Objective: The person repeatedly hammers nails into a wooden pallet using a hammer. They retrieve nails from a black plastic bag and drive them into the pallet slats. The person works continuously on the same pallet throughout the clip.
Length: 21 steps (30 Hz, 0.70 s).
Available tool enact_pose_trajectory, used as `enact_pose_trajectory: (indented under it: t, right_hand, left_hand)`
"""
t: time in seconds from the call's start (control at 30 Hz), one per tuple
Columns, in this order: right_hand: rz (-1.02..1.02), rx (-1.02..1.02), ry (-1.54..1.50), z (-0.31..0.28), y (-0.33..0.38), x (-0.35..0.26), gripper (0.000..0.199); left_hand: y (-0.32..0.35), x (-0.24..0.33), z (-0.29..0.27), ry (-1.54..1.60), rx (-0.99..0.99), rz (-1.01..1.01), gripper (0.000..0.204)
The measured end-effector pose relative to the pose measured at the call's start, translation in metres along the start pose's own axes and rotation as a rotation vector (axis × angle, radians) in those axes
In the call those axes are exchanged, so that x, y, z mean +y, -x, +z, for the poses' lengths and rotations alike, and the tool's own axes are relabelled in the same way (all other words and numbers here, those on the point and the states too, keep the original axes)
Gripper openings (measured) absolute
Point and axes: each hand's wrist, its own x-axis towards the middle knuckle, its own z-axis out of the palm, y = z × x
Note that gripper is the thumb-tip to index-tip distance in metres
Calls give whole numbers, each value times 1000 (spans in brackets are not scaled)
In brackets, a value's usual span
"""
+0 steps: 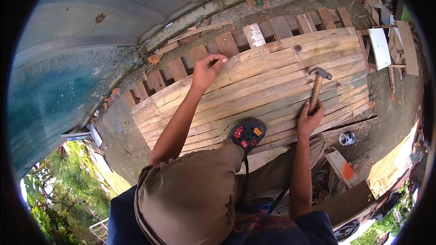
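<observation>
Below me lies a panel of long narrow wooden slats (pixel 254 90), set side by side. A claw hammer (pixel 315 91) with a dark metal head and a wooden handle is in my right hand (pixel 310 119), which grips it low on the handle. The hammer's head points away from me, above the right half of the slats. My left hand (pixel 206 71) is at the panel's far edge, thumb and fingers brought together in a pinch. Whatever those fingertips hold, if anything, is too small to make out. One foot in a dark clog (pixel 246 134) rests on the near slats.
Short crosswise boards (pixel 227 44) stick out past the panel's far edge. A metal sheet wall (pixel 104 13) rises at the far left. On the right are a white board (pixel 379 48), scrap wood (pixel 407 47), a paint can (pixel 347 139) and an orange-stained plank (pixel 340 165).
</observation>
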Motion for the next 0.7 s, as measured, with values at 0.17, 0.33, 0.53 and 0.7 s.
enact_pose_trajectory:
  t: [0.17, 0.33, 0.53, 0.7]
  right_hand:
    - [5, 31, 28, 5, 1, 3, 41]
    - [54, -2, -8, 2, 3, 3, 39]
    - [56, -58, -162, -8, 5, -26, 34]
    - [331, -302, -650, 14, 38, -88, 28]
  left_hand:
    - [-6, -37, 27, -191, 245, 286, 9]
    - [-17, -40, 43, -565, 423, 309, 8]
    - [-19, -29, 48, -551, 405, 174, 10]
    - [-12, -37, 27, -58, 507, 167, 8]
